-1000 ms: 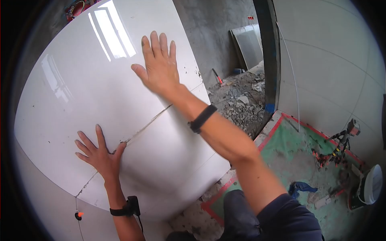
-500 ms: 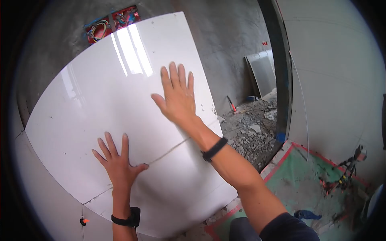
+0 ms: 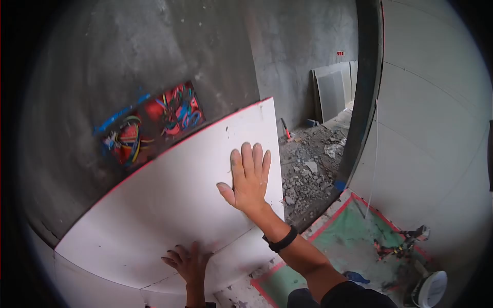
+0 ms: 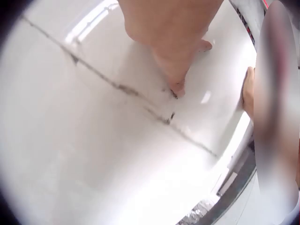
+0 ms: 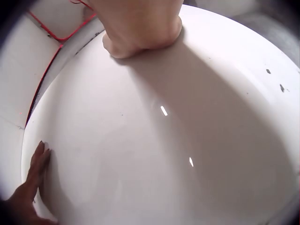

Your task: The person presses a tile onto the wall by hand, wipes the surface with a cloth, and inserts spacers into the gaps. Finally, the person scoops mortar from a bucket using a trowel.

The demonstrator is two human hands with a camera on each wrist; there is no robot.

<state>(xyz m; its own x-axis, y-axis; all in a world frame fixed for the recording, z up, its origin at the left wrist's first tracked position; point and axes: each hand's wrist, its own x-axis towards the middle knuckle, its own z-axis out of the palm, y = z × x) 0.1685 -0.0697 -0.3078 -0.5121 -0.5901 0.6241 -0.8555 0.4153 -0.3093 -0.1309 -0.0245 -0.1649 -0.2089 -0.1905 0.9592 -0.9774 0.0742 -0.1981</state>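
Observation:
A large glossy white tile (image 3: 169, 179) stands against the grey wall, a red line along its top edge. My right hand (image 3: 250, 185) lies flat on its upper right part, fingers spread and pointing up. Lower and to the left, my left hand (image 3: 190, 264) rests on the tile with fingers spread, just above a dark joint line. In the left wrist view the left hand (image 4: 173, 37) touches the surface beside that joint (image 4: 117, 86). In the right wrist view the heel of the right hand (image 5: 143, 33) presses on the tile, with the left hand (image 5: 30, 192) at lower left.
Above the tile is a red wall box (image 3: 154, 123) with loose coloured wires. Rubble (image 3: 303, 174) and a red-handled tool (image 3: 285, 129) lie beyond the doorway at right. On the floor are green sheeting (image 3: 334, 231), a small device on a stand (image 3: 405, 241) and a bucket (image 3: 431, 290).
The head view has shifted upward, so more wall and the wired box show. Both hands appear lower and further right in it, still on the tile.

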